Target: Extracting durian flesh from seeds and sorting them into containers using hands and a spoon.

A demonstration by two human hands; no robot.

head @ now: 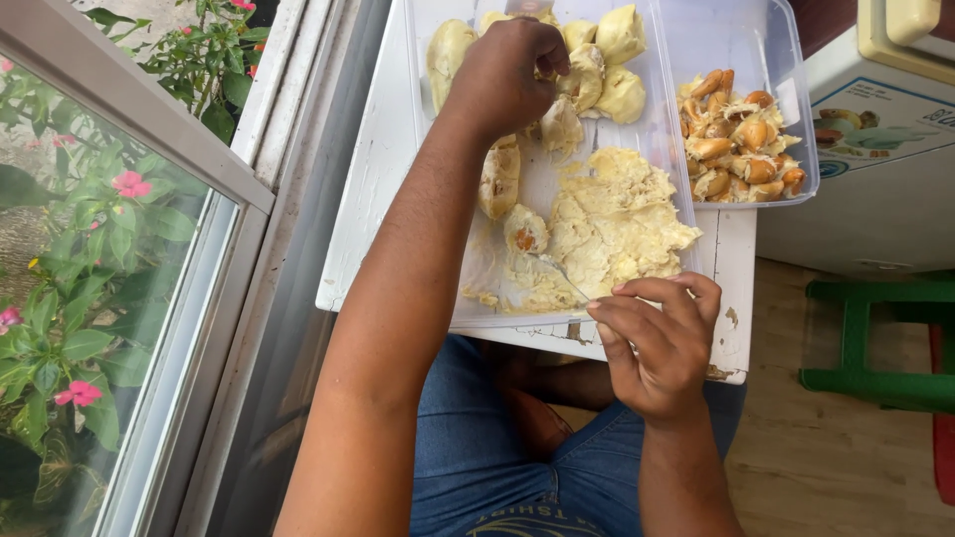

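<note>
Left hand [507,75], grip clenched on a pale yellow durian pod [562,65] at twelve o'clock, lifting it. Right hand [657,343], grip pinching a thin metal utensil [562,276], tip in the mashed pulp [617,219], for scraping inside the clear plastic tray [557,320]. Brown seeds [741,139]: separate tub, two o'clock.

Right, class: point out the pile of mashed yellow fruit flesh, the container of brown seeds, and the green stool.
Mashed fruit flesh [622,219], head view, middle of the pile.
Seed container [791,60], head view, its clear right wall.
Green stool [875,383], head view, its lower crossbar.

Label: a rectangular printed label [875,124] is seen on the white appliance [875,209] at the right edge, beside the seed container.
Colours: a pale field with a blue border, teal shapes and a small dark picture are shown.
</note>
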